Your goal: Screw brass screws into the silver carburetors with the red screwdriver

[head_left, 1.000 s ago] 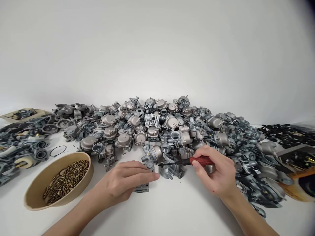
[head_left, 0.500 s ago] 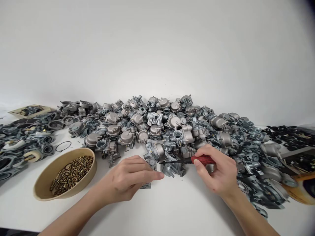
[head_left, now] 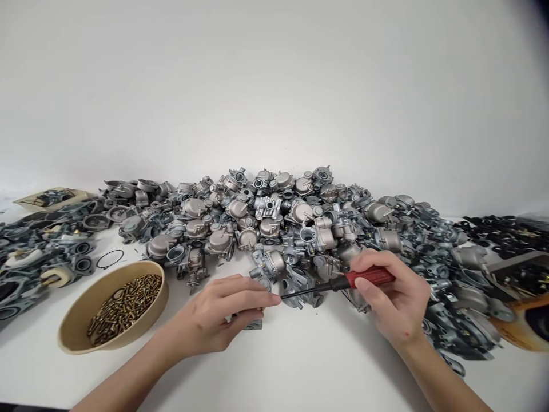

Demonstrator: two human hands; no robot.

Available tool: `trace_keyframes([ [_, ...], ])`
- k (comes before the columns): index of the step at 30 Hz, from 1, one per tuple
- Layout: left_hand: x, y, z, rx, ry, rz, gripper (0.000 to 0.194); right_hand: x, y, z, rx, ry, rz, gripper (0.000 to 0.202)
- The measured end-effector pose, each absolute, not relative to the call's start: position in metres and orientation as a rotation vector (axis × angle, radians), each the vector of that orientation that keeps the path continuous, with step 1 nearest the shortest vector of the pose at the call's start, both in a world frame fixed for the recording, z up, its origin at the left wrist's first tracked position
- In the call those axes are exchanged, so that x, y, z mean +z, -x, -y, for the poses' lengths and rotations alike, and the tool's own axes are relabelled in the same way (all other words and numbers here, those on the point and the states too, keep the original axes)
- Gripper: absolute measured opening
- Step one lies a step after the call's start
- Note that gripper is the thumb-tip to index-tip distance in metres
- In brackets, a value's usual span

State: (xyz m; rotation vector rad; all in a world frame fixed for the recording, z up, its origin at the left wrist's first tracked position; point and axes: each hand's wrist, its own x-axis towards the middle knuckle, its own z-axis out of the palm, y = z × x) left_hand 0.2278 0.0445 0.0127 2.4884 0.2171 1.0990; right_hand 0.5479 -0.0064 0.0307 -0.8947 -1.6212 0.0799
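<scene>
My right hand (head_left: 394,297) is closed round the red handle of a screwdriver (head_left: 369,278). Its dark shaft points left, and the tip is at the index fingertip of my left hand (head_left: 231,312). The left fingers are bent together, thumb below; a small brass-coloured glint shows near the thumb, but what they hold is mostly hidden. Under that hand a grey metal part (head_left: 254,325) peeks out on the white table. Just behind the screwdriver shaft lies a grey carburetor (head_left: 295,286), at the front of a large heap of carburetors (head_left: 221,239).
A tan bowl (head_left: 68,332) of brass-coloured screws stands at the left, with a black rubber ring (head_left: 110,259) behind it. Carburetor bodies (head_left: 26,257) are piled farther left. Black parts (head_left: 493,232) and an orange-yellow container (head_left: 521,329) are at the right. A white wall rises behind.
My right hand and the screwdriver have moved to the right and tilted, bringing the tip down to my left fingertip. My left thumb now shows beneath the fingers.
</scene>
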Motion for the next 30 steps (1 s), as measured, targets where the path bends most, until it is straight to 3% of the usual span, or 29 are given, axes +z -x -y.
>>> trace_keyframes([
  [15,0.014,-0.228,-0.042,1.1,-2.498,-0.266,0.016,0.033,-0.536,0.005,0.181,0.834,1.616,0.002],
  [30,0.014,-0.227,-0.041,1.093,-2.459,-0.219,0.031,0.036,-0.534,0.006,0.164,0.782,1.656,0.002],
])
